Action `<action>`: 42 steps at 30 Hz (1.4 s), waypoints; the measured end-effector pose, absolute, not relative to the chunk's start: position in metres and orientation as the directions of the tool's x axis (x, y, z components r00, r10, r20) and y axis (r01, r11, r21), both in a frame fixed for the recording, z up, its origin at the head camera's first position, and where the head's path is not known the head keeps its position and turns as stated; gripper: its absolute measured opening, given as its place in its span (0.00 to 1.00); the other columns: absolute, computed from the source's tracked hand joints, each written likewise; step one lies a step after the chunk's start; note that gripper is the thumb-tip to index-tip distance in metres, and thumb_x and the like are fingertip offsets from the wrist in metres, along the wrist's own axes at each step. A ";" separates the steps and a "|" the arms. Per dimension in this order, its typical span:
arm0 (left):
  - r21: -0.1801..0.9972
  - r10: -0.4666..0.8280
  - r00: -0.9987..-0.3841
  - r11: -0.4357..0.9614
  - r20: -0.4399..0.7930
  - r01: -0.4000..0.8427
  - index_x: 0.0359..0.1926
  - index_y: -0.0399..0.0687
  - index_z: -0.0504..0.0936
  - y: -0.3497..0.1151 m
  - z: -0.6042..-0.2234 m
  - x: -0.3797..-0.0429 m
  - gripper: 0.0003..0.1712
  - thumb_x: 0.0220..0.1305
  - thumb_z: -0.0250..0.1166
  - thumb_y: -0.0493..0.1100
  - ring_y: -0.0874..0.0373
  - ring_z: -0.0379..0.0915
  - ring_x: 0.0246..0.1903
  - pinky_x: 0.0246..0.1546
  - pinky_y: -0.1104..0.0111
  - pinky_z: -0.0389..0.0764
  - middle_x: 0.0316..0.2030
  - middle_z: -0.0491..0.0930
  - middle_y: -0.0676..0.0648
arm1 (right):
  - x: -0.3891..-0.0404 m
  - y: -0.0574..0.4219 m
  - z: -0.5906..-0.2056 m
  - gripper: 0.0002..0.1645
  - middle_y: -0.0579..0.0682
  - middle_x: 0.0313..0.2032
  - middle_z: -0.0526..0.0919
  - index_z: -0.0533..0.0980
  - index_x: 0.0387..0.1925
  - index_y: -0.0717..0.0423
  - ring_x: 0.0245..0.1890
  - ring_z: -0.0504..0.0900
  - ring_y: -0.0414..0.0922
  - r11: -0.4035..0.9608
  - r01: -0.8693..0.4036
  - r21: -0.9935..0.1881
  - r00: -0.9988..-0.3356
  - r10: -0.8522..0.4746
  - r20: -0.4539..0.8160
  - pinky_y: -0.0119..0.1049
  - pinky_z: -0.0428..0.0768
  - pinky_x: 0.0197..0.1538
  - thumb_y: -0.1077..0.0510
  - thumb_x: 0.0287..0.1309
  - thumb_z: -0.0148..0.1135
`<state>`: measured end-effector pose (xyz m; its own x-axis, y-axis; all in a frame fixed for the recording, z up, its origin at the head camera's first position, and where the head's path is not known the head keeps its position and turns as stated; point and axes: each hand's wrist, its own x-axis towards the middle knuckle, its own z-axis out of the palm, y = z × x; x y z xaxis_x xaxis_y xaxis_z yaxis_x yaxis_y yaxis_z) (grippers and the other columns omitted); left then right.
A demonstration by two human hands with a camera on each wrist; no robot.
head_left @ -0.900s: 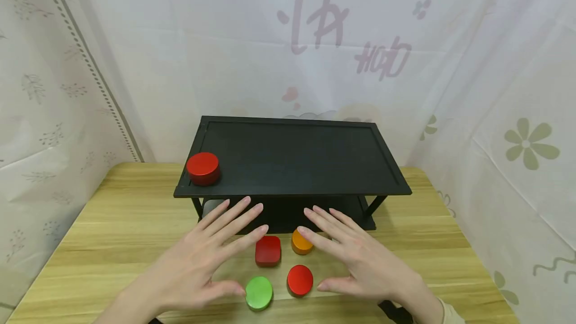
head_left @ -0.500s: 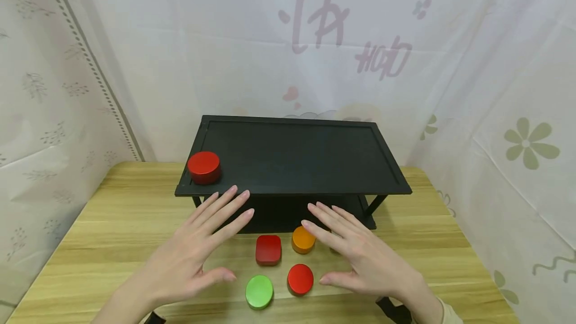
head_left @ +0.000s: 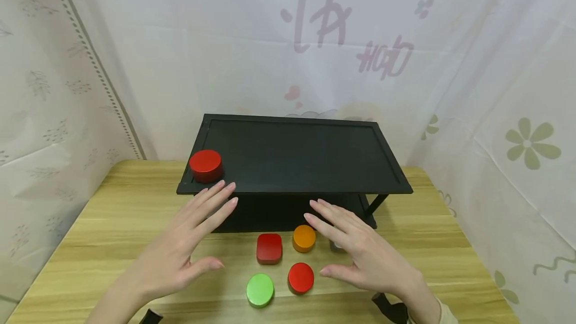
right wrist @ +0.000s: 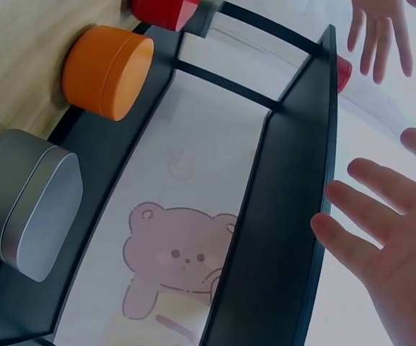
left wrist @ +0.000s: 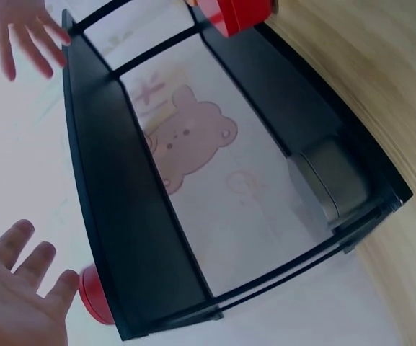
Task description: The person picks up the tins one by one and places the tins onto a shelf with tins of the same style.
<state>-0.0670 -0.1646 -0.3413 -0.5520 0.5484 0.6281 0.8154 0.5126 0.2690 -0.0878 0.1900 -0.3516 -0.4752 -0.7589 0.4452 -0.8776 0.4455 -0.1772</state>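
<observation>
My left hand (head_left: 189, 244) hovers with fingers spread and holds nothing. It is left of a red square tin (head_left: 269, 248), its fingertips by the black two-tier rack's (head_left: 297, 154) front edge. My right hand (head_left: 366, 251) hovers to the right, fingers extended, holding nothing. Near it are an orange round tin (head_left: 304, 238) and a red round tin (head_left: 301, 278). A silver tin (right wrist: 31, 205) is mostly hidden by that hand in the head view. A green round tin (head_left: 260, 289) lies nearest the front.
A larger red round tin (head_left: 206, 166) stands on the rack's top left corner. In the left wrist view a grey tin (left wrist: 329, 180) sits on the lower tier. The wooden table (head_left: 112, 199) meets a printed white cloth (head_left: 234, 39) behind and beside it.
My left hand has moved left and slightly up, away from the green tin. The right hand has shifted slightly, showing part of the silver tin. The tins have stayed put.
</observation>
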 end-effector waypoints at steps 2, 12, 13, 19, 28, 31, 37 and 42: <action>0.289 0.529 -0.555 0.504 0.641 0.814 0.67 0.38 0.63 -0.167 -0.340 -0.067 0.44 0.65 0.49 0.67 0.42 0.49 0.71 0.74 0.68 0.42 0.70 0.58 0.38 | -0.088 0.190 -0.352 0.48 0.53 0.71 0.59 0.60 0.69 0.53 0.69 0.61 0.54 0.442 -0.880 -0.176 -0.470 -0.754 0.458 0.34 0.53 0.73 0.35 0.53 0.61; 0.327 0.422 -0.495 0.411 0.759 0.851 0.64 0.30 0.64 -0.175 -0.330 -0.071 0.39 0.68 0.51 0.59 0.45 0.53 0.69 0.72 0.72 0.52 0.66 0.62 0.33 | -0.088 0.190 -0.353 0.43 0.46 0.69 0.62 0.61 0.69 0.46 0.67 0.65 0.46 0.482 -0.845 -0.231 -0.533 -0.721 0.443 0.23 0.58 0.69 0.42 0.54 0.65; 0.330 0.414 -0.496 0.410 0.763 0.850 0.64 0.30 0.65 -0.176 -0.329 -0.071 0.38 0.68 0.51 0.59 0.45 0.53 0.69 0.72 0.71 0.52 0.66 0.62 0.33 | -0.088 0.190 -0.354 0.43 0.46 0.69 0.63 0.61 0.68 0.46 0.67 0.66 0.45 0.484 -0.843 -0.234 -0.535 -0.718 0.445 0.22 0.59 0.68 0.43 0.54 0.65; 0.351 0.361 -0.514 0.430 0.778 0.832 0.63 0.29 0.66 -0.180 -0.331 -0.074 0.38 0.68 0.52 0.58 0.47 0.56 0.67 0.71 0.72 0.54 0.64 0.65 0.34 | -0.091 0.187 -0.357 0.42 0.45 0.68 0.65 0.62 0.68 0.46 0.66 0.67 0.44 0.473 -0.844 -0.253 -0.535 -0.710 0.459 0.22 0.61 0.68 0.46 0.53 0.67; 0.417 0.244 -0.526 0.384 0.815 0.824 0.62 0.28 0.66 -0.187 -0.339 -0.082 0.36 0.66 0.57 0.54 0.52 0.61 0.64 0.65 0.73 0.59 0.62 0.69 0.37 | -0.094 0.186 -0.369 0.40 0.42 0.65 0.68 0.62 0.68 0.44 0.64 0.68 0.40 0.463 -0.823 -0.327 -0.567 -0.702 0.432 0.20 0.63 0.66 0.49 0.54 0.67; 0.419 0.217 -0.520 0.378 0.826 0.825 0.62 0.27 0.66 -0.189 -0.341 -0.085 0.35 0.66 0.58 0.53 0.52 0.62 0.63 0.65 0.73 0.60 0.62 0.70 0.37 | -0.095 0.186 -0.373 0.41 0.40 0.65 0.68 0.62 0.68 0.43 0.64 0.68 0.39 0.474 -0.813 -0.338 -0.581 -0.697 0.419 0.21 0.65 0.65 0.50 0.53 0.67; 0.441 0.159 -0.545 0.426 0.823 0.790 0.61 0.28 0.67 -0.190 -0.343 -0.087 0.34 0.66 0.58 0.52 0.54 0.63 0.63 0.66 0.73 0.61 0.60 0.72 0.38 | -0.094 0.188 -0.380 0.41 0.38 0.65 0.67 0.61 0.68 0.40 0.63 0.68 0.36 0.496 -0.789 -0.362 -0.611 -0.692 0.384 0.28 0.74 0.60 0.50 0.53 0.68; 0.474 0.120 -0.584 0.464 0.803 0.748 0.61 0.30 0.69 -0.194 -0.350 -0.089 0.33 0.64 0.60 0.51 0.56 0.64 0.63 0.65 0.74 0.61 0.60 0.73 0.38 | -0.094 0.188 -0.386 0.42 0.37 0.64 0.68 0.62 0.67 0.39 0.63 0.69 0.36 0.494 -0.785 -0.375 -0.615 -0.696 0.371 0.33 0.77 0.59 0.51 0.52 0.69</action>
